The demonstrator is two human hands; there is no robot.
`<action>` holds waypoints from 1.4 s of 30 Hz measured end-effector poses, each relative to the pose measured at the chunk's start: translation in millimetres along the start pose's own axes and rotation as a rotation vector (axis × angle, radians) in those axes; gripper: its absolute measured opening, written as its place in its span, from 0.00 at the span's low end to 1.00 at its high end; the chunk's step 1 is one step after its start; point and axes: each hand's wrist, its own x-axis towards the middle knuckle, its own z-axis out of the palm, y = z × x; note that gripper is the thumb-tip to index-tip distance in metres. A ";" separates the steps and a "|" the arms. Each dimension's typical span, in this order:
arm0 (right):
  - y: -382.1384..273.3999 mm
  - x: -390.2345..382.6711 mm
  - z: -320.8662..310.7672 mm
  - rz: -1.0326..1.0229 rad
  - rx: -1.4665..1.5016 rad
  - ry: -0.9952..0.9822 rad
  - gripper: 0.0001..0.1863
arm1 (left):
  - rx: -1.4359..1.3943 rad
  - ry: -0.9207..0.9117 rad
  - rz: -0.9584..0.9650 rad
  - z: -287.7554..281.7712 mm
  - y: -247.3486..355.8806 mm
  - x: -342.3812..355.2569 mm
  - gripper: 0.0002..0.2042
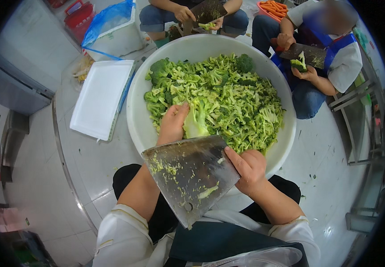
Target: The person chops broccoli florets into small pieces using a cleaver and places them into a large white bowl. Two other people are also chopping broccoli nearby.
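My left hand [173, 123] is closed around a piece of broccoli [196, 118], its pale cut stem toward me, over the near left of a big white tub [135, 127]. In my right hand [251, 170] is a wide cleaver [192, 173], its handle hidden by my fingers. Bits of green and a pale sliver stick to the blade. The blade lies across in front of the stem and hides part of my left wrist; whether it touches the stem I cannot tell. Chopped broccoli [228, 102] with some whole florets [245, 63] fills the tub.
Across the tub, one person's hands hold a cleaver [208, 11] and a green piece. At the right, another person holds a cleaver [306, 54] and broccoli [298, 64]. A white lid [99, 99] and foam box [121, 40] stand left. Carrots [273, 8] sit in a basket.
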 end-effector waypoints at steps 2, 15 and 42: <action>-0.5 -2.8 1.3 0.010 -0.022 0.034 0.25 | -0.084 -0.011 0.034 4.5 -9.6 -1.8 0.16; 50.9 -56.4 25.8 0.265 -0.175 -0.167 0.26 | -0.600 -0.081 -0.169 31.5 30.8 -35.0 0.12; 18.3 -28.4 12.2 0.331 -0.059 -0.211 0.28 | -0.568 -0.085 -0.130 29.9 5.6 -32.4 0.19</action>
